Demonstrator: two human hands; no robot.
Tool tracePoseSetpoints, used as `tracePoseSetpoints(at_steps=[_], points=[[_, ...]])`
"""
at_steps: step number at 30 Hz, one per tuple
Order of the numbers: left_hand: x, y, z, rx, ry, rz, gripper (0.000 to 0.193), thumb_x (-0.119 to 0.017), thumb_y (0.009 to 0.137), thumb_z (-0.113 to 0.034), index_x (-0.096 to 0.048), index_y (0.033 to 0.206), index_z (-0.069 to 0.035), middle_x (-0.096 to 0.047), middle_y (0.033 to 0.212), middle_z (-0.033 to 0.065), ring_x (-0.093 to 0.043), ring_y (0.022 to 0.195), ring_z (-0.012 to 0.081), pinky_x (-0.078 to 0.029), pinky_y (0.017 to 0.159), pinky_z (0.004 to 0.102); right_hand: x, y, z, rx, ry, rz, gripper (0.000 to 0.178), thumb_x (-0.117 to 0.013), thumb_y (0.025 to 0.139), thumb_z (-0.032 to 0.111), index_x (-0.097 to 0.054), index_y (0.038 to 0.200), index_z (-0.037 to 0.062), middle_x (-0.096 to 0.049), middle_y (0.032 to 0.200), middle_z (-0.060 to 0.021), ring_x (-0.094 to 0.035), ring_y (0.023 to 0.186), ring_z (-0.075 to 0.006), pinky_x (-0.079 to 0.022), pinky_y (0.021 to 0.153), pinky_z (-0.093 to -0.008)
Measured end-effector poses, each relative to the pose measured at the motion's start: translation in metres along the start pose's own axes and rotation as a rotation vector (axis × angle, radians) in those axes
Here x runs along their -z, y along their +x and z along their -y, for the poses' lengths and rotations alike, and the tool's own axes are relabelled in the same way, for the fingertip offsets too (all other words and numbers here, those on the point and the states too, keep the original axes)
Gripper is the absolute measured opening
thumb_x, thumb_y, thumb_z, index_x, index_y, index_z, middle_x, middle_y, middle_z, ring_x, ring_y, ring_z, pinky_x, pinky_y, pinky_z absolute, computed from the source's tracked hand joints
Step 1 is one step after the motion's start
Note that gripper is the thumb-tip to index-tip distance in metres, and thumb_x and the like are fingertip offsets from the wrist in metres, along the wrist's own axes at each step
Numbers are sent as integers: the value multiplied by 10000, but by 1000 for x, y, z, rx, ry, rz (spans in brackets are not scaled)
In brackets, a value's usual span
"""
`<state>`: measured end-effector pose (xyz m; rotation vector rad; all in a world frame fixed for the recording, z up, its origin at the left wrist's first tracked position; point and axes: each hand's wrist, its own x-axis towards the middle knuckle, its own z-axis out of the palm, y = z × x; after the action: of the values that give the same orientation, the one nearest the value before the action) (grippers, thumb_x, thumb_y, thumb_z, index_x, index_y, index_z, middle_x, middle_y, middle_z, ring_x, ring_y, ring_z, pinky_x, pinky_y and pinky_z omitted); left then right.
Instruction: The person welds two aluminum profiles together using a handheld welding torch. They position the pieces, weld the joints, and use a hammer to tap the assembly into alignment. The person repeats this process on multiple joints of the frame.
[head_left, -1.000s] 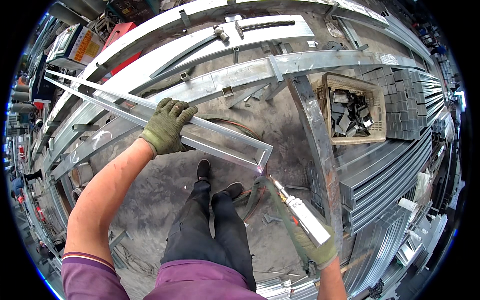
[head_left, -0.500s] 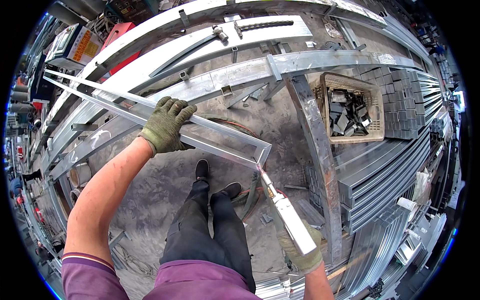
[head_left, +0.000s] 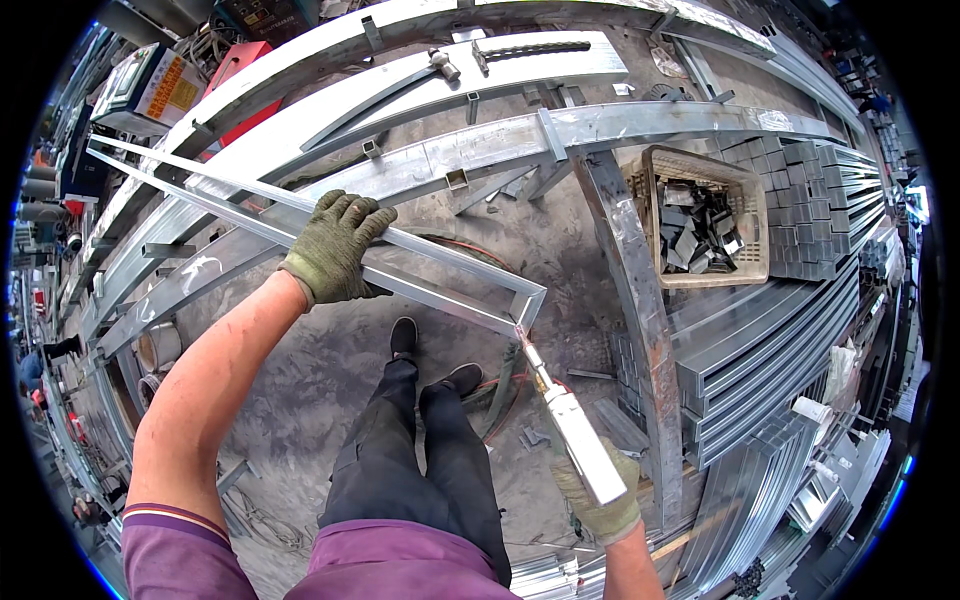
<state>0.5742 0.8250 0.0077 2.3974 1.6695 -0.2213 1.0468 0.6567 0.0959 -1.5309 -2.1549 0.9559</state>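
Observation:
A long, narrow rectangular metal frame [head_left: 440, 302] of silvery bars lies slanting across the rails ahead of me. My left hand [head_left: 338, 247], in a green work glove, is closed over the frame, its fingers wrapped on the far bar. My right hand [head_left: 606, 500], gloved too, grips a white welding gun [head_left: 583, 445] from beneath; the gun's body partly hides its fingers. The gun's thin nozzle tip meets the frame's near right corner, where a faint pinkish spot shows.
Steel rails [head_left: 450, 150] carry the frame. Beyond them lie a ball-peen hammer [head_left: 443, 66] and another hammer [head_left: 525, 48]. A plastic crate [head_left: 657, 215] of metal offcuts stands at right, near stacked metal tubes [head_left: 760, 330]. A hose [head_left: 505, 385] crosses the floor by my feet.
The gun's rear end has swung slightly left with my right hand. Its tip stays at the frame's corner. My left hand and the frame hold almost the same place.

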Motion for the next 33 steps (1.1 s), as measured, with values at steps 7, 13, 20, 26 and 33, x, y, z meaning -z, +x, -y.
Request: tracePoseSetpoints(at_steps=[7, 13, 20, 26, 33], points=[[-2, 0, 0, -6, -12, -25, 1152, -1016, 650, -556, -524, 1609, -148, -594, 1510, 158, -531, 1469, 375, -301, 1352, 552, -1, 2, 5, -64, 41, -16, 347, -943, 864, 288, -803, 1112, 89, -777, 949, -97, -788, 792, -312, -626, 672, -406], [-4, -2, 1, -13, -27, -53, 1146, -1022, 632, -548, -530, 1587, -148, -589, 1496, 158, -539, 1452, 383, -320, 1342, 562, -2, 6, 3, 29, -34, -34, 297, -932, 875, 278, -803, 1082, 108, -767, 918, -87, -774, 755, -306, -615, 640, -412], [-2, 0, 2, -6, -9, 1, 1181, -994, 672, -616, -503, 1641, -152, -582, 1542, 166, -517, 1494, 376, -281, 1363, 551, -4, 6, -2, 99, -120, -46, 267, -927, 876, 287, -802, 1047, 124, -751, 890, -73, -756, 713, -292, -590, 598, -407], [0, 0, 0, 7, -13, 9, 1173, -989, 675, -628, -515, 1636, -151, -586, 1542, 172, -514, 1502, 380, -280, 1364, 554, -4, 6, 0, 66, -153, -34, 258, -927, 876, 292, -796, 1022, 125, -730, 853, -56, -738, 678, -281, -577, 578, -402], [-4, -1, 3, -8, -18, -6, 1181, -978, 679, -649, -513, 1644, -151, -581, 1552, 175, -514, 1501, 381, -280, 1363, 558, -4, 8, 2, 91, -146, -52, 254, -931, 870, 282, -800, 1024, 127, -741, 865, -53, -750, 693, -272, -588, 589, -390]])
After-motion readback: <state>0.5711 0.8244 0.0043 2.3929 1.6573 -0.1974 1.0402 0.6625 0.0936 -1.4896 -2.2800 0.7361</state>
